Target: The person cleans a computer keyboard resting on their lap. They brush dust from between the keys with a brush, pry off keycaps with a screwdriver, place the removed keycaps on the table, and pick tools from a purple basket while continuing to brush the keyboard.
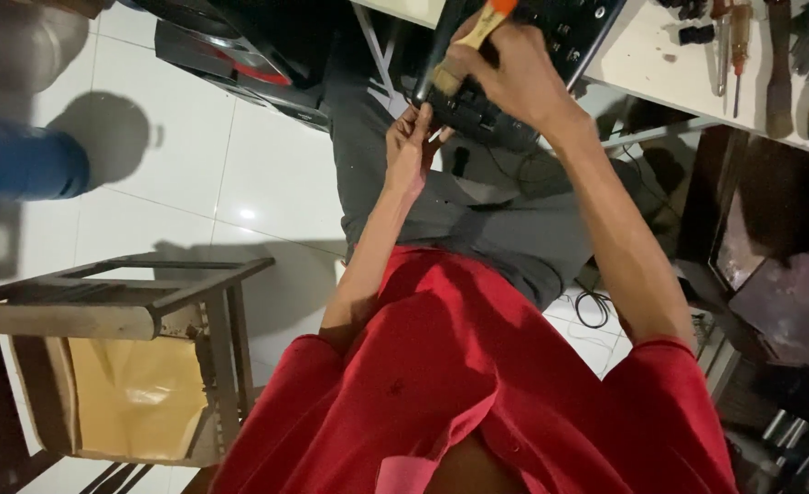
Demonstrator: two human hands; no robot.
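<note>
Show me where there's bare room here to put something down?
The white tiled floor is bare between the wooden stool and the person's grey trousers. The white bench has a small bare strip beside the black device. Its right end is crowded with screwdrivers, and both hands, the right hand gripping a brush, fill the middle.

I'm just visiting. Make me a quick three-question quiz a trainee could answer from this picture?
1. True or false: the right hand holds a brush with an orange-tipped wooden handle.
2. What does the left hand touch? A) the black device B) the wooden stool C) the screwdriver
3. Fill in: the person's shirt is ____.

Key: 1 true; 2 A; 3 red.
</note>
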